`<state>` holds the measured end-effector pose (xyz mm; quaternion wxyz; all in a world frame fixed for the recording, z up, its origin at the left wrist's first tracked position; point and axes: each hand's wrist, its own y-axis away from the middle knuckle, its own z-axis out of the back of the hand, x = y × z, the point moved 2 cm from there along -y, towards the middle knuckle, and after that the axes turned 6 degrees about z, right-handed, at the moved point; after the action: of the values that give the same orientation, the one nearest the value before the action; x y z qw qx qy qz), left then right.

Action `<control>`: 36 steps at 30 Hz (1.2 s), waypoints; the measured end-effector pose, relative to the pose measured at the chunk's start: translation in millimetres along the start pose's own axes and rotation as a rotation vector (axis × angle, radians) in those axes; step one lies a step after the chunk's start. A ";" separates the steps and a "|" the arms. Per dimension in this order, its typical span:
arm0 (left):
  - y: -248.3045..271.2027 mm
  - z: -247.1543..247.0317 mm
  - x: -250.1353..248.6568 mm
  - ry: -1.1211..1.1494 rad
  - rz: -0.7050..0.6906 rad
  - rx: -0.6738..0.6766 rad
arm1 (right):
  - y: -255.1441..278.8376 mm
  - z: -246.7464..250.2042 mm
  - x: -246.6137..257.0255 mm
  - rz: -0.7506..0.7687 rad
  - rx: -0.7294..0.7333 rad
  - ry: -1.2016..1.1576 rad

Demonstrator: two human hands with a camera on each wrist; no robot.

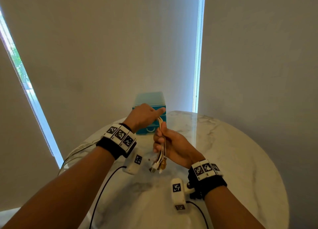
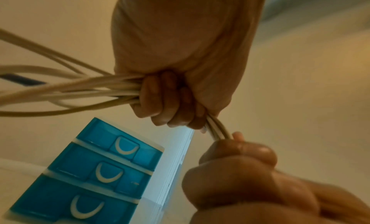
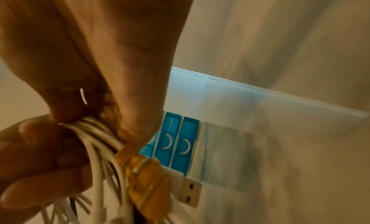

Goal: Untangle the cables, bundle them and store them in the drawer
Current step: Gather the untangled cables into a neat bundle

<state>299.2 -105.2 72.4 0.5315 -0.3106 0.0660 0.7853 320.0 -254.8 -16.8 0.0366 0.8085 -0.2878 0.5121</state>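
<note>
Marble table [image 1: 232, 151]: under both my hands.
Blue drawer unit [image 1: 149, 106]: at its far edge, drawers closed.
Cables [image 1: 160, 142]: white bundle, above the table.
Left hand [image 1: 142, 116]: fist around the cables' upper part.
Right hand [image 1: 172, 146]: gripping them near the plugs [image 1: 159, 167].

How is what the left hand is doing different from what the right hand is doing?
The left hand grips the cables higher up, closer to the blue drawer box; the right hand grips them lower, near the plugs. From the left hand the long loose ends trail off the table; below the right hand only the short plug ends hang. Both curl their fingers around the same bunch.
</note>
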 end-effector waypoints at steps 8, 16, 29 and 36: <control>2.7 -10.6 -1.8 -0.050 -0.106 0.045 | -4.6 9.7 -2.9 -0.008 -0.009 -0.278; 11.7 -18.1 3.5 0.143 -0.088 0.046 | -6.1 7.0 5.7 0.129 -0.213 -0.341; 19.9 -39.1 7.7 0.129 0.024 -0.094 | -0.2 24.3 22.0 0.356 -0.362 -0.325; 27.8 -48.5 -15.3 0.002 -0.029 -0.023 | -2.4 8.7 10.5 0.217 -0.559 0.059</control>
<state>298.8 -150.2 35.8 0.5391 -0.3184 0.0530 0.7779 331.5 -260.4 -11.5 0.2112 0.7163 -0.5011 0.4372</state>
